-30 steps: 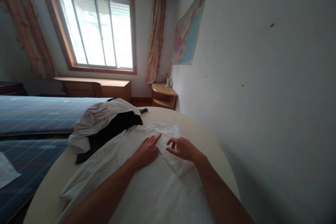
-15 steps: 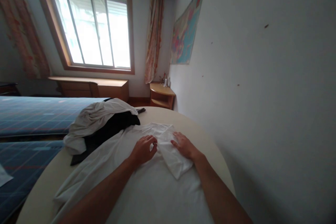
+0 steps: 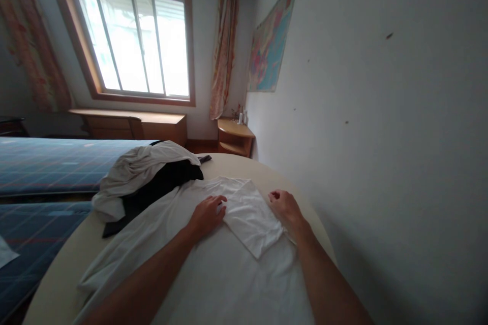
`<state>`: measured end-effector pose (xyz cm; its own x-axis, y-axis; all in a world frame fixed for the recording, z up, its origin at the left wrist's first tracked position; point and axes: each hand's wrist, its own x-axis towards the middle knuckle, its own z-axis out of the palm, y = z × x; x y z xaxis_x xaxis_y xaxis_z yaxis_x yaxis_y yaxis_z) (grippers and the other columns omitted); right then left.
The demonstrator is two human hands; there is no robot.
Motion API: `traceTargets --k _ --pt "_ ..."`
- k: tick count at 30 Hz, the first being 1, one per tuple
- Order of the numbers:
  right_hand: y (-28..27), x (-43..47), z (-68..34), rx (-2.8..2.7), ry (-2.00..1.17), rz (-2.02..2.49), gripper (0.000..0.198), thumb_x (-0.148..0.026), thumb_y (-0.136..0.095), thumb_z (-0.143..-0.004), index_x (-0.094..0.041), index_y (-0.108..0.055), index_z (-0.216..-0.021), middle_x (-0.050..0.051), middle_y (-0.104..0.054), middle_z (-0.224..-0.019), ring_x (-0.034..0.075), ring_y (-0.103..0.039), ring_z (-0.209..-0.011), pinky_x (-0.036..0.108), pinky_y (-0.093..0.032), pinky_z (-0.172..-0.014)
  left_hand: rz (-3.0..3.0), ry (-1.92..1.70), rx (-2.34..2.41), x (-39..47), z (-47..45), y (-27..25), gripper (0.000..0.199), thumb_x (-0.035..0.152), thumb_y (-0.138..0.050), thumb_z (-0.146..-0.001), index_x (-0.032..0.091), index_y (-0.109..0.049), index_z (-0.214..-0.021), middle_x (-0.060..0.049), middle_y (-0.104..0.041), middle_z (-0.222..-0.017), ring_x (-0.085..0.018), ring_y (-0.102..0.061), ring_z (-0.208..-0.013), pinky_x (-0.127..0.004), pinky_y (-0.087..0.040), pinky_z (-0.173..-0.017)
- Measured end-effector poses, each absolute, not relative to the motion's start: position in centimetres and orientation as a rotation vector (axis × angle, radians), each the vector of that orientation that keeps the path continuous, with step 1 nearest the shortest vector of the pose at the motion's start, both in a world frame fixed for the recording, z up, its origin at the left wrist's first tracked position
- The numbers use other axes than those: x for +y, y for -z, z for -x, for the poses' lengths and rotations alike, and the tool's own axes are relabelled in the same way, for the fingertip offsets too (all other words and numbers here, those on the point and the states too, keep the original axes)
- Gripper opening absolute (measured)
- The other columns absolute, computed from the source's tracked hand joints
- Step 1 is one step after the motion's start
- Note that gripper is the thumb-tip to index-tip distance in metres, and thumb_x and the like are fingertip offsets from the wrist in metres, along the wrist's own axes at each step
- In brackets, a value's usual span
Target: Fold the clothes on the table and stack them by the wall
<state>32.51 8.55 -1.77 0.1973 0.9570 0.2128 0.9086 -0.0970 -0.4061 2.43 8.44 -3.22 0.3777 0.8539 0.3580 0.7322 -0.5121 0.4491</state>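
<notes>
A white T-shirt (image 3: 232, 284) lies spread over the round table, with its short sleeve (image 3: 257, 231) folded inward on the right side. My left hand (image 3: 209, 216) rests on the shirt just left of that sleeve, its fingers bent and a small gap showing beside the thumb. Nothing is visible in its grasp. My right hand (image 3: 285, 208) is over the shirt's right edge, beside the folded sleeve. Its fingers curl loosely and no cloth shows between them. The wrist hides part of the shirt's edge.
Rumpled grey-white and black clothes (image 3: 152, 172) lie at the table's (image 3: 244, 162) far left. Two blue plaid mattresses (image 3: 57, 165) stand beyond the left edge. A white wall (image 3: 381, 172) rises at the right; a small corner cabinet (image 3: 234, 129) stands behind.
My right hand has come off the folded sleeve and shifted right, with its fingers curling. The sleeve looks more spread out. My left hand has barely moved.
</notes>
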Motion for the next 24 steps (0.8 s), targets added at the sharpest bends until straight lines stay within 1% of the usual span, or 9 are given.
traceTargets --k 4,7,9,11,15,17,19,21,24 --pt "1.6 8.2 -32.4 -1.740 -0.218 2.014 0.035 -0.047 -0.055 -0.088 -0.019 -0.076 -0.092 0.010 -0.077 -0.094 0.020 -0.071 -0.086 0.024 -0.048 -0.072 -2.458 -0.819 1.354 8.5 -2.3 3.3 0.024 0.022 -0.052 -0.087 0.026 -0.066 -0.106 -0.004 -0.070 -0.107 -0.021 -0.062 -0.103 -0.032 -0.048 -0.091" --pt "1.7 8.2 -31.4 -1.806 -0.261 2.012 0.034 -0.050 -0.060 -0.084 -0.021 -0.076 -0.093 0.007 -0.077 -0.091 0.019 -0.071 -0.082 0.024 -0.047 -0.069 -2.482 -0.805 1.326 8.5 -2.3 3.3 0.023 0.020 -0.050 -0.088 0.025 -0.069 -0.101 -0.004 -0.070 -0.105 -0.021 -0.061 -0.103 -0.032 -0.048 -0.091" --pt "1.8 8.3 -30.8 -1.846 -0.227 2.037 0.031 -0.048 -0.063 -0.083 -0.022 -0.074 -0.095 0.005 -0.077 -0.091 0.018 -0.070 -0.082 0.023 -0.047 -0.069 -2.480 -0.800 1.329 8.6 -2.3 3.3 0.023 0.020 -0.051 -0.087 0.025 -0.069 -0.101 -0.004 -0.070 -0.105 -0.021 -0.061 -0.102 -0.032 -0.049 -0.091" --pt "2.0 8.4 -30.5 -1.852 -0.172 2.066 0.027 -0.045 -0.062 -0.085 -0.022 -0.073 -0.094 0.005 -0.076 -0.093 0.018 -0.070 -0.084 0.023 -0.046 -0.071 -2.476 -0.801 1.332 8.6 -2.3 3.4 0.022 0.022 -0.052 -0.087 0.025 -0.069 -0.102 -0.004 -0.070 -0.106 -0.021 -0.061 -0.103 -0.032 -0.049 -0.092" --pt "2.3 8.5 -30.3 -1.800 -0.094 2.136 0.026 -0.040 -0.054 -0.090 -0.021 -0.071 -0.093 0.007 -0.075 -0.096 0.020 -0.069 -0.090 0.027 -0.046 -0.076 -2.494 -0.813 1.310 8.6 -2.3 3.6 0.022 0.022 -0.051 -0.089 0.025 -0.068 -0.102 -0.004 -0.070 -0.106 -0.021 -0.061 -0.103 -0.032 -0.048 -0.092" --pt "2.4 8.5 -30.3 -1.779 -0.068 2.166 0.026 -0.037 -0.052 -0.090 -0.020 -0.070 -0.096 0.008 -0.074 -0.097 0.022 -0.068 -0.092 0.029 -0.046 -0.078 -2.500 -0.816 1.300 8.7 -2.3 3.7 0.022 0.022 -0.051 -0.089 0.024 -0.068 -0.102 -0.004 -0.070 -0.105 -0.020 -0.061 -0.103 -0.032 -0.048 -0.091" --pt "2.5 8.6 -29.9 -1.782 -0.024 2.164 0.027 -0.034 -0.052 -0.090 -0.020 -0.068 -0.106 0.009 -0.072 -0.106 0.022 -0.066 -0.098 0.030 -0.046 -0.083 -2.502 -0.822 1.299 8.7 -2.3 3.8 0.021 0.021 -0.051 -0.089 0.024 -0.068 -0.101 -0.004 -0.069 -0.104 -0.021 -0.060 -0.102 -0.032 -0.049 -0.091" --pt "2.5 8.9 -29.3 -1.829 0.042 2.110 0.034 -0.033 -0.051 -0.090 -0.020 -0.064 -0.119 0.010 -0.067 -0.121 0.022 -0.061 -0.109 0.031 -0.043 -0.092 -2.507 -0.836 1.294 8.7 -2.4 3.8 0.020 0.021 -0.051 -0.088 0.023 -0.068 -0.100 -0.005 -0.069 -0.104 -0.021 -0.060 -0.102 -0.033 -0.049 -0.091" --pt "2.4 9.9 -27.8 -1.959 0.085 2.004 0.046 -0.036 -0.044 -0.094 -0.019 -0.054 -0.135 0.009 -0.053 -0.143 0.021 -0.047 -0.130 0.032 -0.032 -0.108 -2.526 -0.867 1.273 8.8 -2.4 3.9 0.022 0.021 -0.054 -0.087 0.022 -0.067 -0.105 -0.007 -0.066 -0.113 -0.022 -0.058 -0.108 -0.036 -0.047 -0.096"
